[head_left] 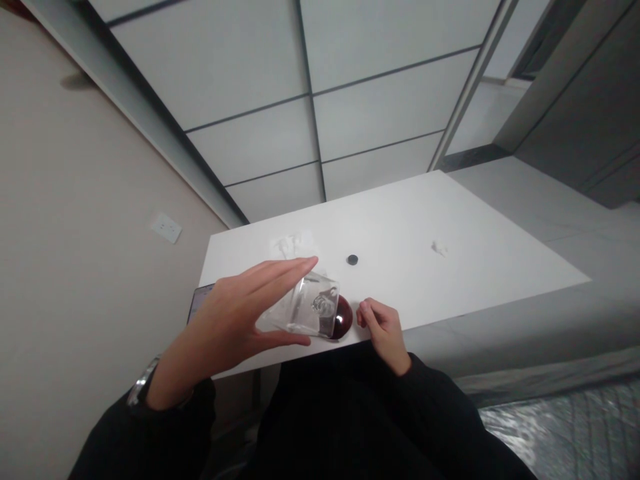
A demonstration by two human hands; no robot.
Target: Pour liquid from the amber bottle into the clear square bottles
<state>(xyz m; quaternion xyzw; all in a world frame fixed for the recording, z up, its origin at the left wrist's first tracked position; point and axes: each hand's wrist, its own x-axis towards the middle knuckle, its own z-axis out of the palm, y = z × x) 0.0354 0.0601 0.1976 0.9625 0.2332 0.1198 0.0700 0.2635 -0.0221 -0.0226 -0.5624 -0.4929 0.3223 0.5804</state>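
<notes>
My left hand [250,307] spans a clear, box-shaped container [315,307], fingers along its far side and thumb along its near side. The container looks tilted over, and a ring-like pattern shows through its wall. Right against its right end is a dark red, glossy rounded thing [343,319], partly hidden by the container. Just right of that, my right hand [383,328] is closed, thumb against curled fingers; whatever may be inside them is hidden.
On the white table [400,233] lie a small dark disc [353,260], a crumpled white scrap [439,249] and a clear, wrapper-like piece [289,245]. A phone-like screen [199,300] shows partly behind my left hand. A wall stands to the left, a panelled cabinet [250,60] behind.
</notes>
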